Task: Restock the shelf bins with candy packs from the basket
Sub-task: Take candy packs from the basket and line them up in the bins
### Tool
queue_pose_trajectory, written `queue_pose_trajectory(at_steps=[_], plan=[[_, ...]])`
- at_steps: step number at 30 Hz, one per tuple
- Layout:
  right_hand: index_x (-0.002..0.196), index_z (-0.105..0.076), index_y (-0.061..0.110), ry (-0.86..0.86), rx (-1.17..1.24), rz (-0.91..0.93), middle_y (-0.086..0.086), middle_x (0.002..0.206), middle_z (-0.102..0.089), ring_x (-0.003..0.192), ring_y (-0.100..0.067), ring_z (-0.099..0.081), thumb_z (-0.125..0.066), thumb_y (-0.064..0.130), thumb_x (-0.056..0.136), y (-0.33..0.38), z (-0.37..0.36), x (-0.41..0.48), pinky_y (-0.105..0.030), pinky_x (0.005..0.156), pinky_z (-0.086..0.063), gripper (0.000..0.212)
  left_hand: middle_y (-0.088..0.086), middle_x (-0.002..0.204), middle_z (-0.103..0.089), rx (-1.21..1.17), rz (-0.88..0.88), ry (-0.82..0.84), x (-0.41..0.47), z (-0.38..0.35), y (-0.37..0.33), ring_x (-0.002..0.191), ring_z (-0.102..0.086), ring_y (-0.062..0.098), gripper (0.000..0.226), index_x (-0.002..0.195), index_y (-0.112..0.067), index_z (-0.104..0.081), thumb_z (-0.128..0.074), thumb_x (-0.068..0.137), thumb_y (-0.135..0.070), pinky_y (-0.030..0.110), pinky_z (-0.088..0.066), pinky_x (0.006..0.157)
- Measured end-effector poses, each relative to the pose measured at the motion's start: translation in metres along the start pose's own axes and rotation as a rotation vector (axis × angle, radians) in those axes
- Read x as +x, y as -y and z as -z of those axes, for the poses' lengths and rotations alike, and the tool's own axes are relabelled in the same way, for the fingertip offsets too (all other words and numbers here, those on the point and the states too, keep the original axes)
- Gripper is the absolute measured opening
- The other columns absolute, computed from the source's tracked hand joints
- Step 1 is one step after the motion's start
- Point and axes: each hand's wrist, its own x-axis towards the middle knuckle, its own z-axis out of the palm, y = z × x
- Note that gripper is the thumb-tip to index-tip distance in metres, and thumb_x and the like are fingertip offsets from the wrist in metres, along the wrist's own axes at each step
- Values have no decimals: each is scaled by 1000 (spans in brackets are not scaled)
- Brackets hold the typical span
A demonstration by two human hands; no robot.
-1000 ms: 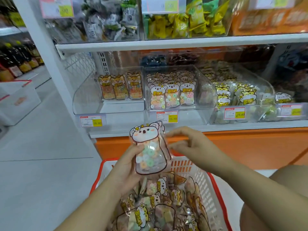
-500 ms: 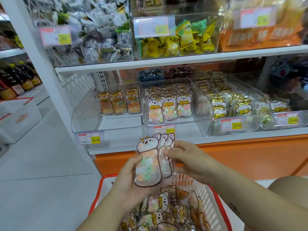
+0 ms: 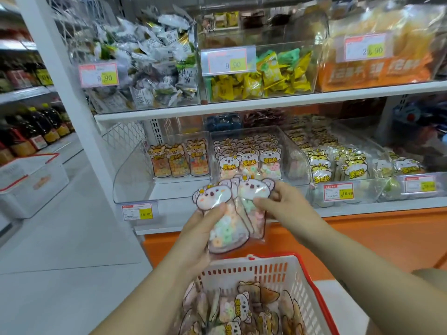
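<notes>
Lifted clear of the basket (image 3: 266, 269) now: fanned packs (image 3: 227, 213) gripped in left hand (image 3: 200, 238), pinched by right hand (image 3: 285, 206), just short of the middle bin (image 3: 296, 165). Ready for slotting in.

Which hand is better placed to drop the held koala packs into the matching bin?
Probably the right hand: it grips the koala packs near their tops, just below the koala bin; the left hand sits lower.

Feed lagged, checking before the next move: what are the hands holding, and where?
A fanned stack of candy packs. The left hand grips the front pack's lower left side; the right hand pinches the rear packs' upper right edge.
</notes>
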Motion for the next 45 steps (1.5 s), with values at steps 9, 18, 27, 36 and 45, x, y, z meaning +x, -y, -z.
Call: queue_pose_trajectory(at_steps=[9, 18, 27, 36, 45], plan=[[101, -55, 24, -224, -351, 256, 8, 101, -60, 96, -17, -61, -76, 14, 83, 28, 53, 99, -25, 80, -43, 29, 0, 111, -76, 450, -240, -9, 107, -53, -64, 102, -73, 18, 29, 116, -22, -67, -76, 88, -22, 41, -57, 94], [104, -55, 32, -105, -853, 109, -4, 113, -67, 104, -31, -62, -64, 13, 86, -15, 67, 191, -35, 79, -51, 28, -6, 105, -73, 847, -227, -147, 211, -49, -27, 87, -66, 4, 38, 112, -19, -66, -85, 79, -24, 17, -51, 74], [116, -57, 18, -84, -1220, 170, -10, 116, -63, 109, -32, -62, -48, -3, 85, -47, 59, 232, -36, 77, -49, 38, -6, 111, -70, 1060, -198, -234, 248, -45, 5, 101, -66, 13, 52, 120, -22, -57, -85, 76, -20, 21, -49, 83], [115, -56, 23, -207, -1213, 357, -3, 117, -55, 105, -28, -59, -64, 3, 79, -43, 54, 223, -34, 77, -48, 42, 2, 125, -55, 1294, -227, -386, 247, -47, 4, 111, -60, 27, 67, 123, -22, -41, -85, 74, -37, 38, -51, 85], [116, -35, 23, 41, -989, 124, -6, 85, -60, 77, -32, -63, -61, 5, 81, -66, 45, 217, -44, 67, -56, 47, 5, 132, -58, 2256, -477, -423, 227, -36, -30, 124, -45, 29, 47, 128, -23, -40, -62, 89, -39, 45, -29, 98]])
